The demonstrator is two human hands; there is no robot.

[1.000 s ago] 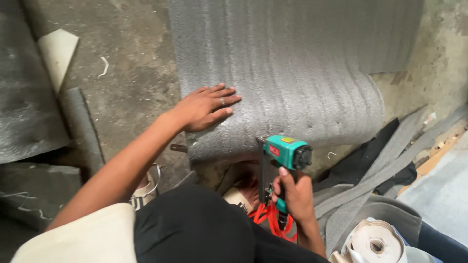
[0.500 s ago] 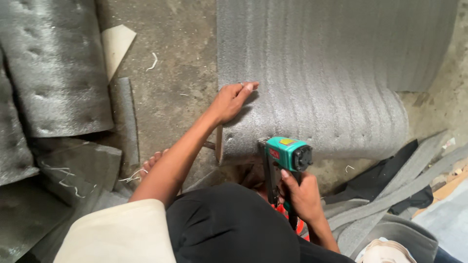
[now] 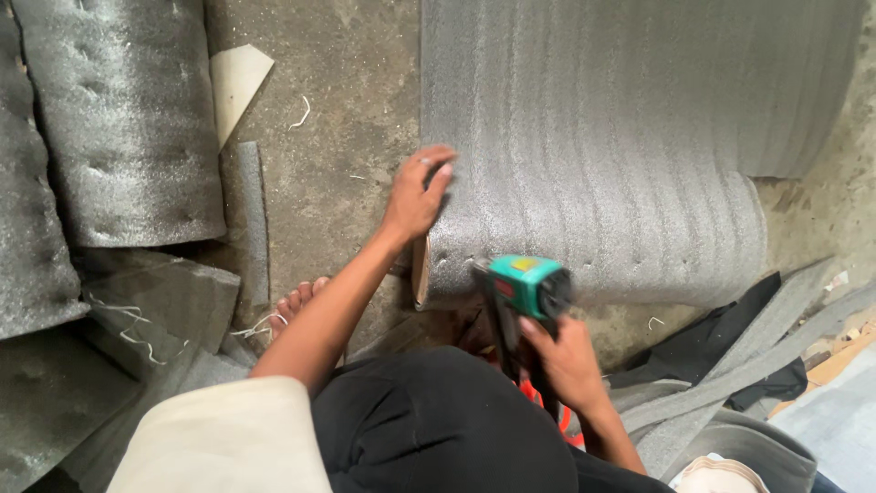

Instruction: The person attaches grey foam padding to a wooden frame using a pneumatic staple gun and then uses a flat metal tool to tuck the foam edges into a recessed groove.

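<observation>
1. Head view: a bare concrete floor (image 3: 347, 82) fills the upper middle, with grey foam offcuts (image 3: 119, 128) at the left.
2. The left hand (image 3: 415, 196), fingers loosely bent, presses the left edge of the grey foam sheet (image 3: 620, 137) spread across the upper right.
3. The right hand (image 3: 566, 361) is clenched around the green staple gun (image 3: 525, 288), whose nose meets the sheet's lower edge at centre.

Rough grey concrete floor (image 3: 347, 82), foam offcuts (image 3: 119, 119) at left, dark fabric scraps (image 3: 721, 338) at right

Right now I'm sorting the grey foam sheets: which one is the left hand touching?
The big ribbed sheet on the right: the left hand rests on its left edge. The dimpled sheets lie apart, far left.
</observation>
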